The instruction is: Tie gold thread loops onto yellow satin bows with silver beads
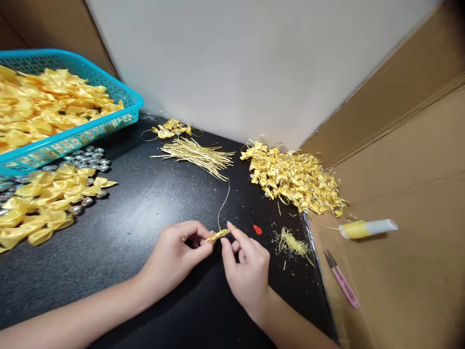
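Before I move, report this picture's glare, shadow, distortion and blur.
Head view: glare on the black tabletop, left of center; head view: darker shadow below the left hand; head view: apparent wide-angle stretch, upper right corner darkened; head view: the yellow bow between that hand and the right hand looks soft.

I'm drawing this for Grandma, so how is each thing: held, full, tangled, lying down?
Yellow piece: held
Left hand: pinching the piece's left end
Right hand: holding its right end
Blue basket: heaped with yellow bows
Silver beads: clustered
Nearer bows: spread out
Gold strips: loosely bundled
Right bow pile: heaped
Thread scraps: tangled
Red piece: lying flat
White tube: on its side, yellow at one end
Pink snips: lying down, blades look slightly apart
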The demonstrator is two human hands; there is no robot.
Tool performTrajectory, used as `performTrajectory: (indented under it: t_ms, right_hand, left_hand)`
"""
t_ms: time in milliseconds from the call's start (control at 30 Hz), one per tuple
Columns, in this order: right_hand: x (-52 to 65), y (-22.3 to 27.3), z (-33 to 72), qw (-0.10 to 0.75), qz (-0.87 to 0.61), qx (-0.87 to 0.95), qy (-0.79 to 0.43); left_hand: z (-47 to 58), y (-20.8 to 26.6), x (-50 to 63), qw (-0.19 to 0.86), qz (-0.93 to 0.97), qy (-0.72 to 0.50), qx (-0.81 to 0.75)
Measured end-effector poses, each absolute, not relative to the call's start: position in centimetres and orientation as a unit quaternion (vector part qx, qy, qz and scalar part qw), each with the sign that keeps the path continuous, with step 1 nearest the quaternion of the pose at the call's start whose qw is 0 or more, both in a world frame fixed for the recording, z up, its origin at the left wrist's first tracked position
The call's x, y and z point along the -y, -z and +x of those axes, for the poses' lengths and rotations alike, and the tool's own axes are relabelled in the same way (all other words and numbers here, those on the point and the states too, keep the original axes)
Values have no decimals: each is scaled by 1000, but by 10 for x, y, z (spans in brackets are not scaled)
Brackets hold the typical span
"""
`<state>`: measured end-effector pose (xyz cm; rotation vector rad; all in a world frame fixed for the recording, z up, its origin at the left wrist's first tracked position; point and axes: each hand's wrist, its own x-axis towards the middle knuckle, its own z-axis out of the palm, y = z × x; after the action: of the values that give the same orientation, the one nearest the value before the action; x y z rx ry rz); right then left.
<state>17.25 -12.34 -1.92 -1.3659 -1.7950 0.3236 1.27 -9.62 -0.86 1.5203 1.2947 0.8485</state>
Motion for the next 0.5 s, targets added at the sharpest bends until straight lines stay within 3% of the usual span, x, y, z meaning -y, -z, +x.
performTrajectory:
  t_ms: [167,300,400,500]
  right_hand:
    - [116,21,172,376,-589,679,-226]
    - [115,18,165,399,-609,603,-326]
    - [114,14,161,438,-588,550,-400]
    - [113,8,163,454,-529,536,-476]
  left_hand:
    - [12,8,98,372,718,-356,-468]
    - [12,8,99,331,745,-371,-445]
    - [14,8,98,360,726,-362,-461]
    - [13,6,94,466,647,-347,-494]
